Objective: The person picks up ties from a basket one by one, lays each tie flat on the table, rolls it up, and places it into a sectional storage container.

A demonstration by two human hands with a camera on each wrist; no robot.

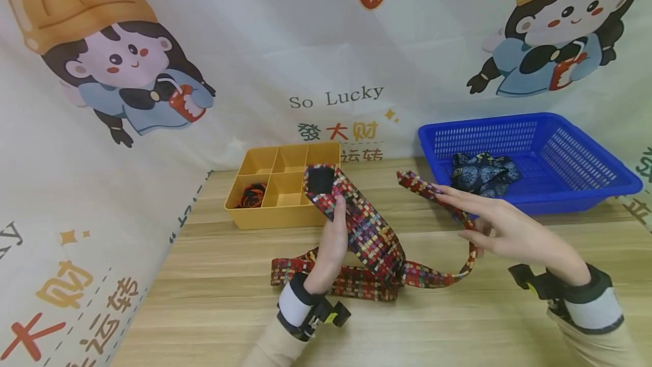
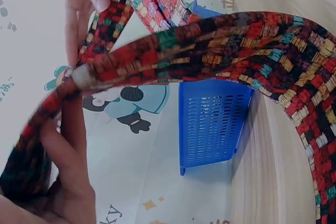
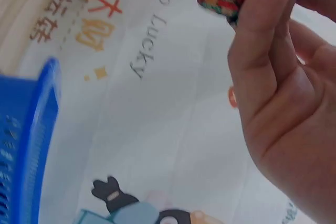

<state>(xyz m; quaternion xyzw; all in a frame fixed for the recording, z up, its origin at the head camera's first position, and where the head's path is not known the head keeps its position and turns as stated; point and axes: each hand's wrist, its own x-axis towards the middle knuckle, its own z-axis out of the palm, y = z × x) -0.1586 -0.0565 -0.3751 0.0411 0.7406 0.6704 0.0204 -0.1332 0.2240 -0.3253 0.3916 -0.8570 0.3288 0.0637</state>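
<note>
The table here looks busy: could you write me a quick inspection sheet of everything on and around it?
Surface: pale wood-grain table, partly covered at the left by a printed cloth.
Job's things: multicoloured checked necktie, looped on the table, wide end lifted, narrow end raised.
Clutter: yellow divided tray with a rolled dark item in one front compartment; blue basket holding a folded dark patterned cloth.
Grippers: left hand holds the tie's wide end; right hand holds the narrow end between thumb and fingers.
Cables: nothing seen; only wrist-worn bands with small devices.
Surroundings: white backdrop with cartoon figures and "So Lucky" lettering.
</note>
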